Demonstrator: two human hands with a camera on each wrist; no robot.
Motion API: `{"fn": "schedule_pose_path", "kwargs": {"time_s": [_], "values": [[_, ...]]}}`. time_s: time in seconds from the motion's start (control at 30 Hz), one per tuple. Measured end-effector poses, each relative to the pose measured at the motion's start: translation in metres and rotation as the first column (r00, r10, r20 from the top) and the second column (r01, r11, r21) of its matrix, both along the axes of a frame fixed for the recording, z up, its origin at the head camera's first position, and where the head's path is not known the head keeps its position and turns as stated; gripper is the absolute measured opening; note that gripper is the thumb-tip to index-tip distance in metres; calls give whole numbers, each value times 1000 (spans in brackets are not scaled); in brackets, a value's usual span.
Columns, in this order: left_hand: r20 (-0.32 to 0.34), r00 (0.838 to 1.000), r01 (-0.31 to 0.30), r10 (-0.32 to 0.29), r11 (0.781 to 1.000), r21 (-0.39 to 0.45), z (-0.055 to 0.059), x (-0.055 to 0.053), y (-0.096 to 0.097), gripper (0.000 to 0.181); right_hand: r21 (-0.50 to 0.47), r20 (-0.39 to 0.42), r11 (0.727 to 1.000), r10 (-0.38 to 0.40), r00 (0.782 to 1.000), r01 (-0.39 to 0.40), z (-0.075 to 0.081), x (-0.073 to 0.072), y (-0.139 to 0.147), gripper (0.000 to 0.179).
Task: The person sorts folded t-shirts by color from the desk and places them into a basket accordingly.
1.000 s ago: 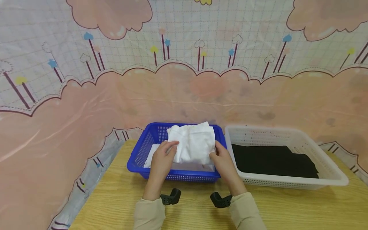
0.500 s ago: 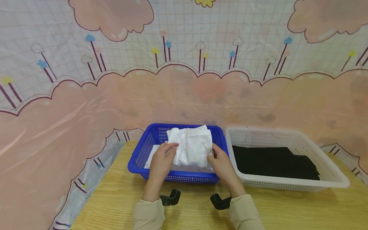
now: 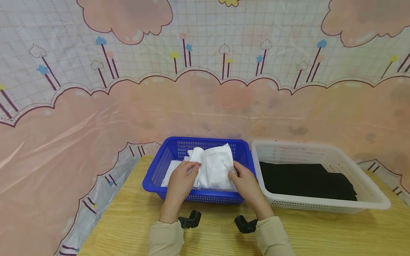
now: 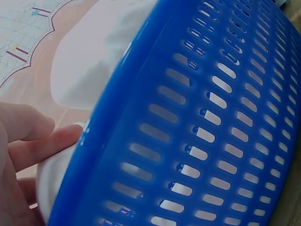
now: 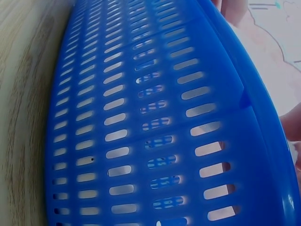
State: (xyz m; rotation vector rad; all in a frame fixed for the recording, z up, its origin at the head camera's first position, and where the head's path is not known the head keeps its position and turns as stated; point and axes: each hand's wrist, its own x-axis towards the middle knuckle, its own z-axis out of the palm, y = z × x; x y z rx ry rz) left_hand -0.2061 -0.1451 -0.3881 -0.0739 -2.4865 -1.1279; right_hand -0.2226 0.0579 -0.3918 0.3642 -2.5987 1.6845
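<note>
Both hands hold a folded white cloth [image 3: 219, 169] low inside the blue basket [image 3: 208, 198]. The left hand [image 3: 180, 177] grips its left side, thumb and fingers bent about the edge. At the right edge, the right hand [image 3: 247, 180] pinches the fabric between thumb and fingers. Beneath and to the left lies another white cloth [image 3: 170, 170], partly covered. In the left wrist view, curled fingers [image 4: 47, 141] touch white fabric behind the basket rim. The right wrist view is mostly filled by the slotted basket wall [image 5: 193, 103], which hides most of that hand.
A white basket [image 3: 323, 204] with folded black cloth [image 3: 304, 179] stands against the right side of the blue one. Both rest on a wooden table [image 3: 217, 241] before a patterned curtain [image 3: 198, 103]. Black camera mounts [image 3: 190, 219] stick out at the wrists.
The white cloth has come down and slightly left, deeper into the blue basket, with both hands still holding it. Its left part has folded over more. The baskets have stayed in place.
</note>
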Motion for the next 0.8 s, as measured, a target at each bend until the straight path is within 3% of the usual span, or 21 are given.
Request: {"fn": "schedule_pose_path", "kwargs": {"time_s": [0.27, 0.8], "values": [[37, 999, -8, 9, 1000, -19, 2, 1, 1, 23, 103, -77, 995, 19, 997, -11, -1, 3, 0, 42], [54, 998, -45, 45, 999, -5, 2, -1, 1, 27, 185, -77, 982, -10, 997, 25, 0, 3, -5, 47]]}}
